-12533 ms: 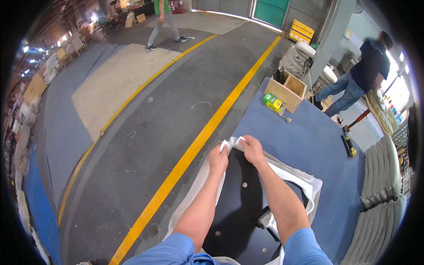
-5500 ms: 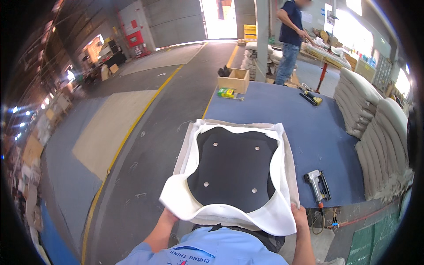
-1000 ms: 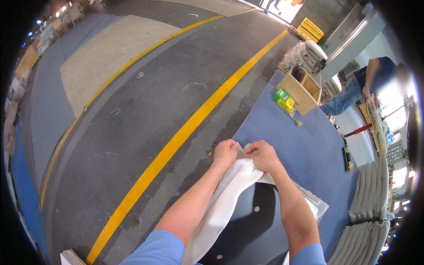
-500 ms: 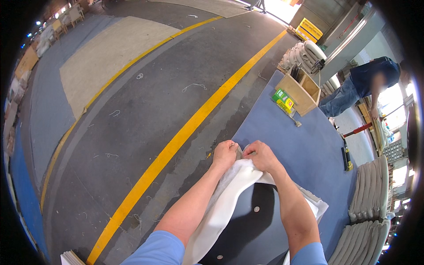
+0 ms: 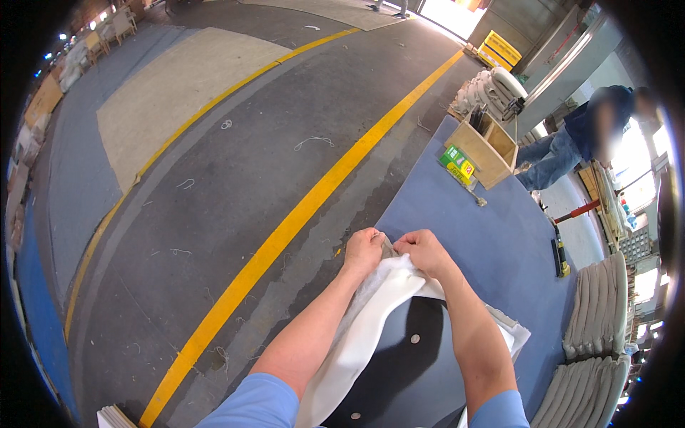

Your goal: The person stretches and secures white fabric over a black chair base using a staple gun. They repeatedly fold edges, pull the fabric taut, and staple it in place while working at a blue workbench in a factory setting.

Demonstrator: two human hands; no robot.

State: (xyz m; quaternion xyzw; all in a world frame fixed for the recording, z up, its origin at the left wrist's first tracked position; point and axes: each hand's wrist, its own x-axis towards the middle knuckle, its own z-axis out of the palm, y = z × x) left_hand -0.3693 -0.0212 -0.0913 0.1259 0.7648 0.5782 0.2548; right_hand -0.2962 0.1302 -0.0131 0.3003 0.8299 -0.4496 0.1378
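Observation:
My left hand pinches a corner of greyish fabric at the far end of a padded piece. Close beside it on the right, my right hand has its fingers closed on the same fabric. White padding runs from that corner back toward me under my arms, around a dark flat panel with small round light spots. The piece lies on a blue-grey table. My fingertips partly hide the gathered fabric between them.
On the table's far end stand a wooden box with compartments, a green and yellow carton and a small metal tool. A yellow-black tool lies at the right edge. Stacked cushions rise on the right. Another person bends over farther right.
My hands stay at the fabric corner with barely any shift. The person on the right leans differently, and the legs near the far doorway have moved left.

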